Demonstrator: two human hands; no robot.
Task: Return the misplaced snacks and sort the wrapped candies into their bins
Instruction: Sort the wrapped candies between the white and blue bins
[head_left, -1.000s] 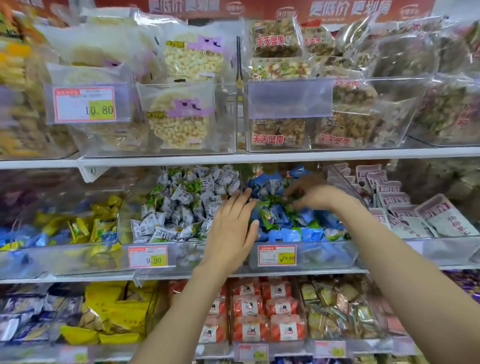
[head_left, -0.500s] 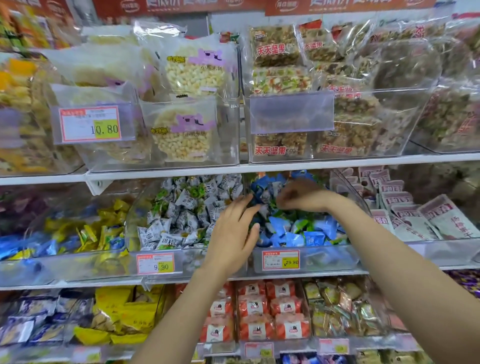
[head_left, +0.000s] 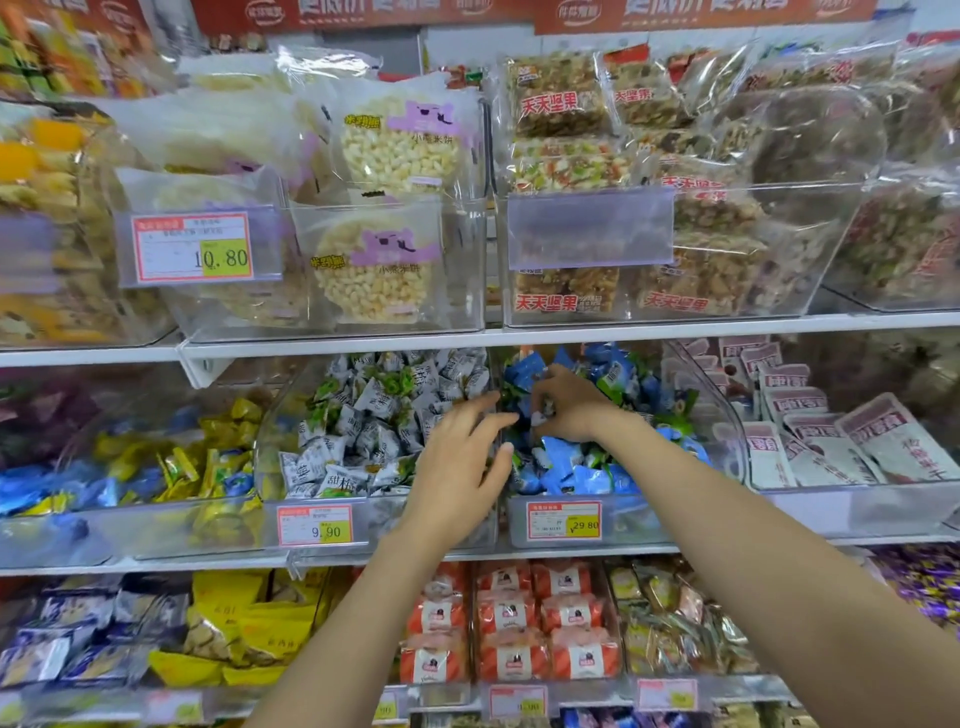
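The pale candy (head_left: 540, 417) I'm after is small and blurred. It sits over the left end of the blue-candy bin (head_left: 639, 519), close under the edge of the shelf above, and it looks like one of the grey-white pieces that belong next door. My right hand (head_left: 569, 405) is down in that bin, fingers curled, with the thumb and fingertips pinching the candy.

My left hand (head_left: 457, 467) is at the divider between this bin and the grey-white candy bin (head_left: 384, 512). Its fingers are straight and spread, their tips at the edge of the blue heap, and they grip nothing.

Both bins stand side by side at the front edge of the middle shelf, the blue one on the right.

I judge the sorting to be only partly done. Green wrappers (head_left: 680, 415) are scattered through the blue candies (head_left: 561, 457), and more green shows near the back of the grey-white pile (head_left: 363, 410). This piece has yet to cross the divider.

As for the misplaced snacks, I cannot tell from here whether any bags on the upper or lower shelves are out of place.
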